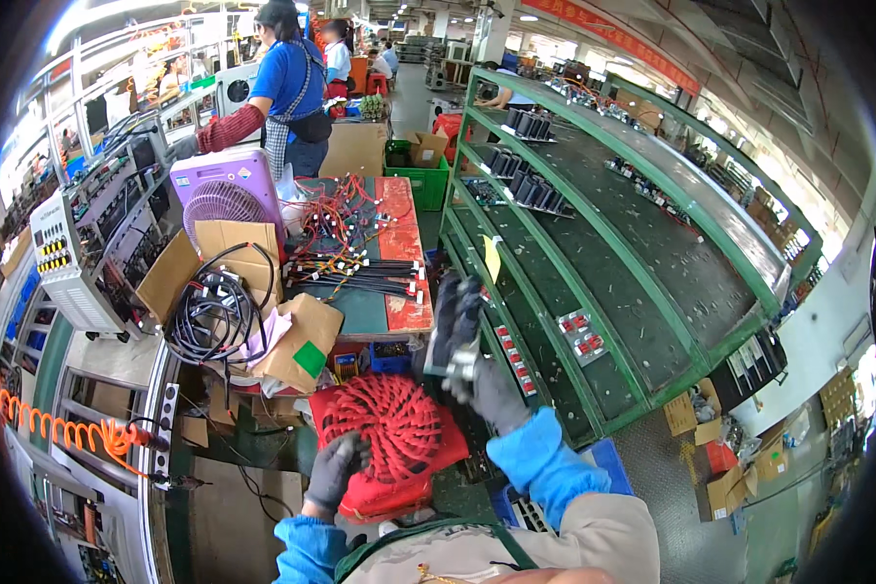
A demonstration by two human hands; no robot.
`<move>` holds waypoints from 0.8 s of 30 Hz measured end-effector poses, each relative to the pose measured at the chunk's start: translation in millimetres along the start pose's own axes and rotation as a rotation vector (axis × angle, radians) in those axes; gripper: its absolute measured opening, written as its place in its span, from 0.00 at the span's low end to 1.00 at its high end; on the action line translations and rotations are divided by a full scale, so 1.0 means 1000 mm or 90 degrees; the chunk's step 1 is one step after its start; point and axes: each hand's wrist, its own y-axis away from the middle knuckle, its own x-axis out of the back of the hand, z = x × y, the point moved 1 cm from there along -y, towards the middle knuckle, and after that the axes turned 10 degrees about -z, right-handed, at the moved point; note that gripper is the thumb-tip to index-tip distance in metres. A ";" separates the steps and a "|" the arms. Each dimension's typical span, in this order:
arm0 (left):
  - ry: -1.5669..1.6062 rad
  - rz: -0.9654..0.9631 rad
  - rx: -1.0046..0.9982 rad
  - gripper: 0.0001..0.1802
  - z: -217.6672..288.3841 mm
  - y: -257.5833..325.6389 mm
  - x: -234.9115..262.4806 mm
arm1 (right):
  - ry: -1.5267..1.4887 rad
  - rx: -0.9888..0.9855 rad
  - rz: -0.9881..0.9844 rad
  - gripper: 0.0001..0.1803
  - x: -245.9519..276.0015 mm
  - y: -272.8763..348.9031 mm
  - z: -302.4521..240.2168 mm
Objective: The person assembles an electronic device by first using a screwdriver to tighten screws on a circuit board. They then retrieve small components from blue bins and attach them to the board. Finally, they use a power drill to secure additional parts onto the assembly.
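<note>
Two gloved hands work on a red plastic fan housing with a round spiral grille (391, 440), held near the body.

The left hand (335, 471) has its grip closed on the housing's lower left edge. The right hand (484, 383) grips a small grey metal part (455, 364) just above the housing's right corner. Beyond lie a desk (360, 310) strewn with red and black wire harnesses (355, 275), and to the right a green metal shelf rack (594, 282).

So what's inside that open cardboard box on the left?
The cardboard box holds coiled black cables with small white connectors, spilling over its front edge. Whatever lies beneath the cables is covered.
</note>
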 end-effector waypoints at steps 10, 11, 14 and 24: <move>0.460 -0.157 -0.069 0.43 0.038 0.024 -0.040 | -0.096 -0.313 -0.421 0.19 -0.120 0.107 0.083; 0.464 -0.135 -0.072 0.42 0.027 0.032 -0.022 | -0.056 -0.334 -0.450 0.19 -0.129 0.108 0.085; 0.474 -0.026 -0.118 0.39 0.032 0.064 0.005 | 0.057 -0.186 -0.449 0.17 -0.125 0.111 0.113; 0.405 0.288 -0.199 0.33 0.052 0.135 0.049 | 0.056 -0.067 0.116 0.15 -0.041 0.098 0.050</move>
